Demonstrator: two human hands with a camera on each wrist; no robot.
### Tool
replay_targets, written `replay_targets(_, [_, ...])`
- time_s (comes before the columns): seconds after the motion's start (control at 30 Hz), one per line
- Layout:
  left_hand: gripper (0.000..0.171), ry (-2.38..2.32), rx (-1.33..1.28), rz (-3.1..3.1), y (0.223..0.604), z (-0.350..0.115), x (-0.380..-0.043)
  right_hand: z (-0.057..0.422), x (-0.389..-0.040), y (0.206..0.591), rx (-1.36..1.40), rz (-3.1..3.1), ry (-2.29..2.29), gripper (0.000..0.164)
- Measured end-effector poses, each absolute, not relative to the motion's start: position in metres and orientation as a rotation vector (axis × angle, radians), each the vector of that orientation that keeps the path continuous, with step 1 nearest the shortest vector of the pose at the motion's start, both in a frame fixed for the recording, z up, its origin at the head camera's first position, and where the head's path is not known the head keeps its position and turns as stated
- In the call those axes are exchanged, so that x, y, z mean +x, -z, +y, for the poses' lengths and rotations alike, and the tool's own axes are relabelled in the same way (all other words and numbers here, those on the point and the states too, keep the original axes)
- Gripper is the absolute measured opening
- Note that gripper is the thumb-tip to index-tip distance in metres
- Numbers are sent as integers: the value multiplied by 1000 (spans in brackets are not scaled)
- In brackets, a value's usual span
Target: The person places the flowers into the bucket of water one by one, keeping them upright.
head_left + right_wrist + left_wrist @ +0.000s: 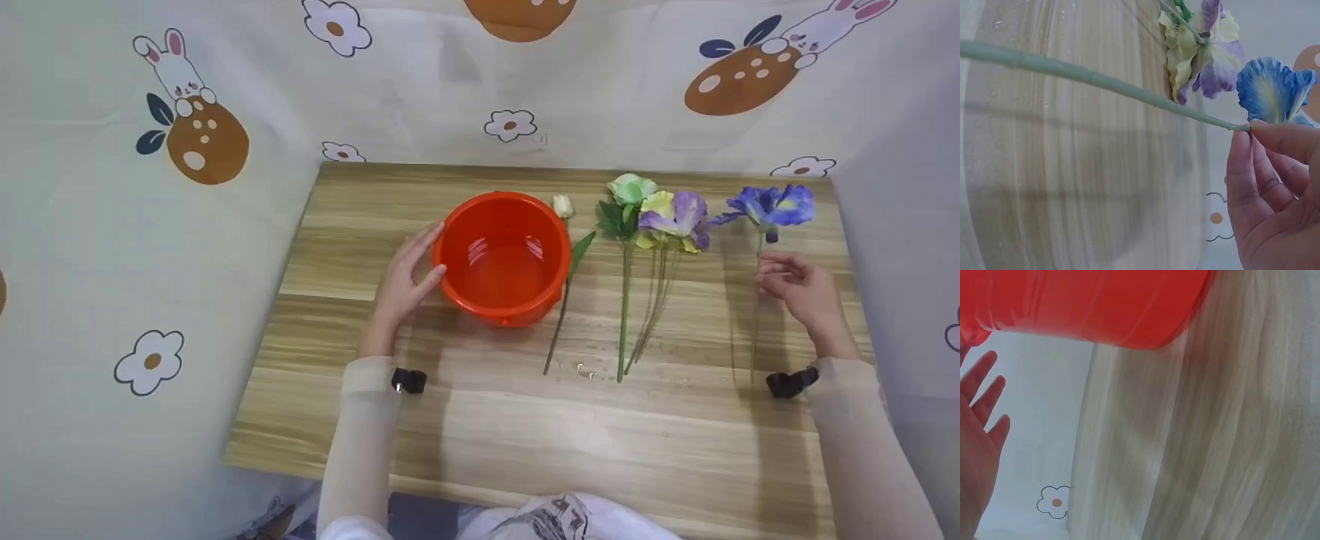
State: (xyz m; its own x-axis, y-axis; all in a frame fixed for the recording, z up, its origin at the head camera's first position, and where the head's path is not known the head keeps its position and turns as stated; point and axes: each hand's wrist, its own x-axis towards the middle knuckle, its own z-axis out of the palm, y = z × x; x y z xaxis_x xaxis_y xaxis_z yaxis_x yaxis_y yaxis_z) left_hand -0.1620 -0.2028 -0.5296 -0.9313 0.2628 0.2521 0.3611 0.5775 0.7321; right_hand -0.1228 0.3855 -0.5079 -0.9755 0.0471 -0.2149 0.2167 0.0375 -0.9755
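My right hand pinches the green stem of a blue artificial flower between thumb and fingertips, just under the bloom. In the right wrist view the blue petals show beyond the fingers, and the bare stem runs off leftward. At the left side of a red bucket, my left hand has its fingers spread, thumb and fingertips right at the rim. The left wrist view shows these fingers fairly straight beside the bucket wall. Inside the bucket only its shiny red bottom is visible.
Between bucket and right hand lie a white tulip, a pale green flower and a purple-yellow flower, stems toward me. Water drops dot the wooden table. Patterned cloth hangs behind and at the sides.
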Motion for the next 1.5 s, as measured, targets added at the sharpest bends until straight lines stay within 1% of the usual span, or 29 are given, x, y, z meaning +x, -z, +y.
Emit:
replay_targets(0.27, [61,1344,-509,-2747,522,-203,-163,376,-129,495,205,2182,2122,36])
replay_targets(0.5, [61,1394,-488,-2762,522,-203,-163,365,-137,489,146,2174,2190,35])
replay_targets(0.7, [60,1435,-505,-2729,524,-204,-163,352,-145,481,121,2223,2180,30])
replay_targets(1.5, [59,1514,-478,-2724,524,-205,-161,284,-178,430,19,2231,2288,33])
